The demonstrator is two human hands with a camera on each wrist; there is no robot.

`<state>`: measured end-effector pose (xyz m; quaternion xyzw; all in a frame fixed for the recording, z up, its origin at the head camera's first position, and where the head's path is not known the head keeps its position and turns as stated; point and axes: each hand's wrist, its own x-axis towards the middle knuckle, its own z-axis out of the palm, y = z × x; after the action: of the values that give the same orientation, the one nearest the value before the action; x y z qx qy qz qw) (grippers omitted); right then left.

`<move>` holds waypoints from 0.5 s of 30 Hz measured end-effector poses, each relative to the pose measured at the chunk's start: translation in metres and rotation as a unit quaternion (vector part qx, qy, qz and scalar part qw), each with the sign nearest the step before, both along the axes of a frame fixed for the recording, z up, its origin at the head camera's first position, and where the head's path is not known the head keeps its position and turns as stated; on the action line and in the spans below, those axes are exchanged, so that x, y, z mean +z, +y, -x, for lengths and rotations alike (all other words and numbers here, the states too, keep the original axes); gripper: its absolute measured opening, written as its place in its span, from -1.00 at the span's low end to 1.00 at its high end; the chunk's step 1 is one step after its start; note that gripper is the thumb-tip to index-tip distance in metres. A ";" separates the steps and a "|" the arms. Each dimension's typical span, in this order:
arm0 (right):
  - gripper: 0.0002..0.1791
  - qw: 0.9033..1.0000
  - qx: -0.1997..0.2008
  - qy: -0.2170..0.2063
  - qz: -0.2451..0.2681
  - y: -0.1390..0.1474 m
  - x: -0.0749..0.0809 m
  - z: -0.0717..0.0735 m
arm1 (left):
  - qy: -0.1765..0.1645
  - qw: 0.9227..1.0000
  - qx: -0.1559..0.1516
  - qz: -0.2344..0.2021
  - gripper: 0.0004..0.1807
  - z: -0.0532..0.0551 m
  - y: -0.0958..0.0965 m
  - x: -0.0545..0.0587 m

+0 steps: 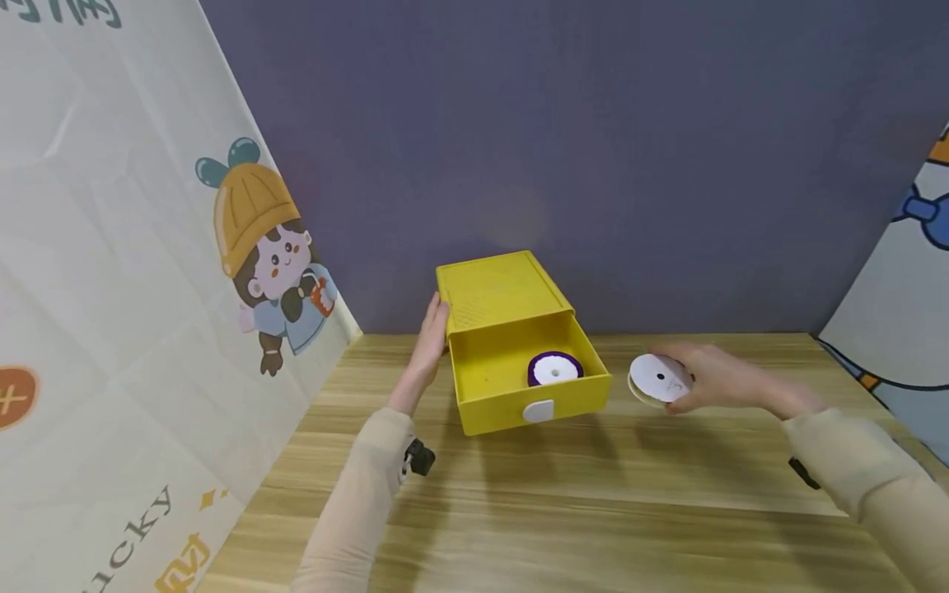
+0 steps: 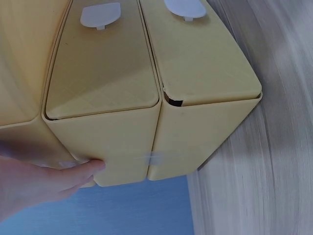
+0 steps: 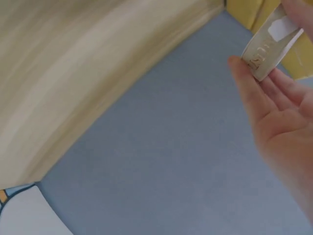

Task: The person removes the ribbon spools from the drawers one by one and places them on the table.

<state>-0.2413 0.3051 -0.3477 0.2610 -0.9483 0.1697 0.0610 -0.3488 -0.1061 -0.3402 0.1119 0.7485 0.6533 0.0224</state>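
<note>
While the left hand presses flat against the yellow box, the right hand pinches a white spool.

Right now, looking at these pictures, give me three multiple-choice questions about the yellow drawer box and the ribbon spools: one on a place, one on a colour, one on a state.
1. Where does the purple spool lie?
A. Inside the open drawer
B. On top of the yellow box
C. On the table beside the box

2. What colour is the face of the spool in the right hand?
A. Purple
B. White
C. Yellow

3. How is the drawer?
A. Pushed shut
B. Taken out and lying apart
C. Pulled out, open

Answers: 1 A, the purple spool sits within the drawer's walls. 2 B, the held spool shows a white disc. 3 C, the drawer juts forward from the box while the left hand rests on the box's side.
</note>
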 end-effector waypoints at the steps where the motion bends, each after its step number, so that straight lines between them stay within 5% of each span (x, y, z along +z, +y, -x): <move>1: -0.05 1.000 -0.005 -0.002 -0.001 0.001 -0.003 0.000 | 0.006 1.000 0.003 0.002 -0.29 0.003 0.000 -0.003; 15: -0.01 0.999 -0.039 -0.005 -0.007 0.008 -0.049 -0.001 | 0.017 1.000 0.004 0.001 -0.30 -0.001 0.001 -0.004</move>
<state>-0.2404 0.3128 -0.3965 0.2237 -0.9591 0.1621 0.0613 -0.3478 -0.1053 -0.3439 0.1202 0.7495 0.6510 0.0071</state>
